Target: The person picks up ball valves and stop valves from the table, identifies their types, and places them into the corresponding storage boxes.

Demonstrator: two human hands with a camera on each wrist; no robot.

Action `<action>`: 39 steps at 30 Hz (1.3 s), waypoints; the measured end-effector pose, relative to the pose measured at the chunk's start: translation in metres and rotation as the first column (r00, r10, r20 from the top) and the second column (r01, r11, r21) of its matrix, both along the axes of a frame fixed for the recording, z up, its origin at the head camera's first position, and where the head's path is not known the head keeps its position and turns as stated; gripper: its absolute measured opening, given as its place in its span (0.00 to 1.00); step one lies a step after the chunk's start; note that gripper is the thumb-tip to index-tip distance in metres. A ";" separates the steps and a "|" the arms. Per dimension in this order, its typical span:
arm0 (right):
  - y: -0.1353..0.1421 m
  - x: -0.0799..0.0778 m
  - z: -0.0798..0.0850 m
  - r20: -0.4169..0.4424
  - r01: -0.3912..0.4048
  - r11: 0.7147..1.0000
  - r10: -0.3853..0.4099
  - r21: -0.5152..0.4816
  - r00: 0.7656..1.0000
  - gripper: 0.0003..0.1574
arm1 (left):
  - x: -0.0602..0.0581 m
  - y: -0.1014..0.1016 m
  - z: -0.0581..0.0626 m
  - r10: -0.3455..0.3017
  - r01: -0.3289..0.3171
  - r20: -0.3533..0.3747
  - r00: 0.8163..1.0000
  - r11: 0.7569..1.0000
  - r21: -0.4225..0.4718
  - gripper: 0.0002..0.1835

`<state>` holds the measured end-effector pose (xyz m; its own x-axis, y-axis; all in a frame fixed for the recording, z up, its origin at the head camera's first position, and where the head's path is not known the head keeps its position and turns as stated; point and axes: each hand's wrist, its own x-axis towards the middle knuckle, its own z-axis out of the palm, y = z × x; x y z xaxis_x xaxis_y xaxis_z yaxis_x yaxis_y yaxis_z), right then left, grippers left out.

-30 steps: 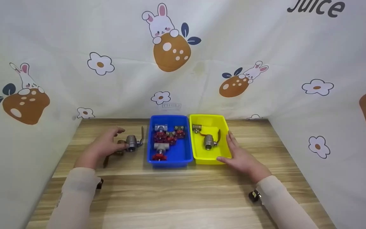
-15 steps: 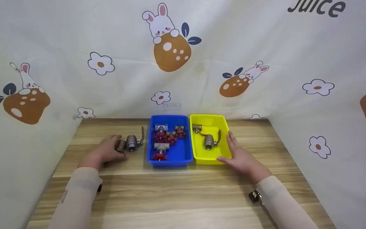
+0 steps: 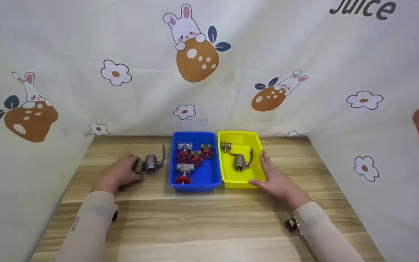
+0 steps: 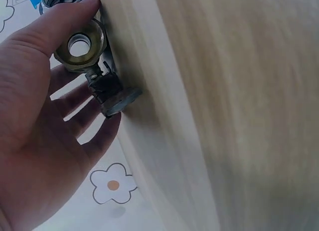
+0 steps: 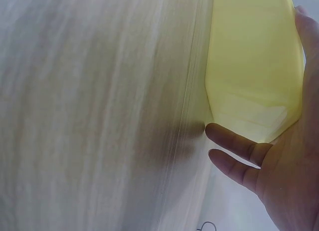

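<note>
At the left, my left hand holds a brass ball valve, thumb on the near side and fingers behind it. The left wrist view shows the valve's round bore and stem between thumb and fingers, with wood close beside it. A larger steel ball valve lies just right of that hand, its lever upright. My right hand rests against the right side of the yellow bin, fingers extended along its wall and thumb at the front rim. Inside that bin lie two lever valves, one steel, one brass.
A blue bin stands directly left of the yellow one, holding several valves with red handwheels. Both sit on a wood-grain table. A printed cloth rises behind the table and along both sides.
My left hand has come down and drawn its thumb and fingers in around the brass valve beside the steel one. My right hand stays at the yellow bin.
</note>
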<state>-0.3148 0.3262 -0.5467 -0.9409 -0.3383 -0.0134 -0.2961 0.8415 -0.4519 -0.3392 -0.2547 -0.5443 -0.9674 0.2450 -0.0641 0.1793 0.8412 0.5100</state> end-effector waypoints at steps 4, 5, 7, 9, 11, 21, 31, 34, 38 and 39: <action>0.001 0.000 0.000 -0.016 -0.011 1.000 0.011 -0.001 1.000 0.75 | -0.003 0.001 -0.002 -0.020 0.020 -0.026 0.999 1.000 0.010 0.36; 0.001 -0.001 0.000 -0.017 -0.013 1.000 0.013 -0.001 1.000 0.76 | -0.003 0.001 -0.002 -0.025 0.025 -0.031 0.999 1.000 0.011 0.35; 0.002 -0.001 -0.001 -0.021 -0.014 1.000 0.014 0.003 1.000 0.75 | -0.003 0.001 -0.002 -0.024 0.024 -0.030 0.999 1.000 0.007 0.34; 0.002 -0.001 -0.002 -0.020 -0.007 1.000 0.007 0.006 1.000 0.74 | -0.002 0.002 -0.001 -0.022 0.022 -0.019 1.000 1.000 0.002 0.33; 0.001 -0.001 -0.003 -0.017 -0.001 1.000 0.001 0.008 1.000 0.74 | -0.002 0.002 -0.001 -0.022 0.022 -0.009 1.000 1.000 0.002 0.34; 0.001 -0.002 -0.003 0.007 0.016 1.000 -0.016 0.008 1.000 0.75 | 0.000 0.002 0.002 -0.026 0.026 0.026 0.999 1.000 0.015 0.33; 0.001 -0.002 -0.002 0.012 0.003 1.000 -0.003 0.000 1.000 0.74 | 0.002 0.001 0.008 -0.055 0.057 -0.032 0.998 0.997 0.049 0.34; 0.001 -0.001 -0.001 0.010 0.002 1.000 -0.002 -0.004 1.000 0.74 | 0.003 0.003 0.013 -0.053 0.055 -0.043 0.998 0.997 0.053 0.34; 0.002 -0.001 -0.002 0.007 -0.001 1.000 0.001 0.000 1.000 0.73 | 0.005 0.006 0.022 -0.046 0.048 -0.032 0.998 0.996 0.070 0.36; 0.002 -0.001 -0.002 0.005 -0.004 1.000 0.004 0.002 1.000 0.73 | 0.005 0.006 0.024 -0.048 0.050 -0.032 0.998 0.996 0.073 0.36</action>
